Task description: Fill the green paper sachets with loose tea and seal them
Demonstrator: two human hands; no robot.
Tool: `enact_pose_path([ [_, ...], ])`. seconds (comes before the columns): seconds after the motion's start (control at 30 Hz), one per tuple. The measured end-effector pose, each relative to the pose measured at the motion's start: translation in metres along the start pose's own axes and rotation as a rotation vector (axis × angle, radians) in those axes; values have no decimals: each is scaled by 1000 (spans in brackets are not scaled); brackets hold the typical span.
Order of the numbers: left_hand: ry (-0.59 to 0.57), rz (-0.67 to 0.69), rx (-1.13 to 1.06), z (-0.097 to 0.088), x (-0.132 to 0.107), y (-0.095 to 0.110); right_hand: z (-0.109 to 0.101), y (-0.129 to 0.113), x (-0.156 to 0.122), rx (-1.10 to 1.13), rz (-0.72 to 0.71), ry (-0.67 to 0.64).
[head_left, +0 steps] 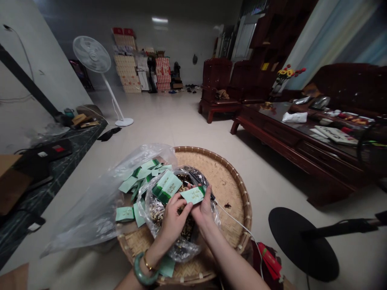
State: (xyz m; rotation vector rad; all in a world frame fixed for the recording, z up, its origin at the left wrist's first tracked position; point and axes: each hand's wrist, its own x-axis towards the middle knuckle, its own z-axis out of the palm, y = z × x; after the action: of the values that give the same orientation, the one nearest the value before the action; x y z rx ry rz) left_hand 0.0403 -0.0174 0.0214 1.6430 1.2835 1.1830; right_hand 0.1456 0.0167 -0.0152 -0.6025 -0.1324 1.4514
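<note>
My right hand (204, 207) pinches a small light-green paper packet (192, 195) with a dark-green end, its thumb along the right side. At the packet's left edge, the bent fingers of my left hand (174, 217) grip it too. Under both hands lies an open clear plastic bag (185, 253) holding dark and golden small pieces (157, 215), whose kind I cannot make out. Larger green packets (168, 185) rest on top of this bag. More green packets (128, 184) are heaped to the left. A white cable (234, 219) leads from a dark object partly hidden behind my right hand.
Everything rests on a round woven bamboo tray (247, 193). A large clear plastic sheet (87, 217) drapes over its left side. On the right are a black round stand base (302, 245), red packets (270, 261) and a wooden table (281, 135). A white fan (92, 54) stands ahead left.
</note>
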Motion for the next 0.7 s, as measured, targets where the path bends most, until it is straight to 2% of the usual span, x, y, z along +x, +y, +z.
enact_pose_path([
  [0.07, 39, 6, -5, 1, -3, -1, -1, -1, 3, 10, 4, 10],
  [0.13, 127, -13, -94, 3, -5, -5, -1, -2, 5, 51, 22, 29],
  [0.2, 281, -95, -322, 6, -3, -9, 0, -4, 4, 85, 27, 50],
  [0.27, 428, -282, -684, 10, 1, -13, 4, -6, 1, 75, 3, 48],
  [0.3, 427, -420, -890, 11, 4, -15, 6, -7, -2, 48, -17, 28],
  [0.33, 379, -567, -1063, 14, 7, -17, 9, -7, -5, 4, -41, -4],
  [0.4, 272, -750, -1305, 19, 12, -21, 14, -8, -11, -132, -108, -95],
  [0.5, 261, -838, -1470, 28, 17, -25, 20, -11, -19, -394, -215, -260],
  [0.6, 305, -855, -1475, 34, 19, -28, 22, -14, -21, -637, -314, -410],
  [0.7, 310, -822, -1435, 36, 19, -29, 21, -17, -20, -804, -367, -507],
])
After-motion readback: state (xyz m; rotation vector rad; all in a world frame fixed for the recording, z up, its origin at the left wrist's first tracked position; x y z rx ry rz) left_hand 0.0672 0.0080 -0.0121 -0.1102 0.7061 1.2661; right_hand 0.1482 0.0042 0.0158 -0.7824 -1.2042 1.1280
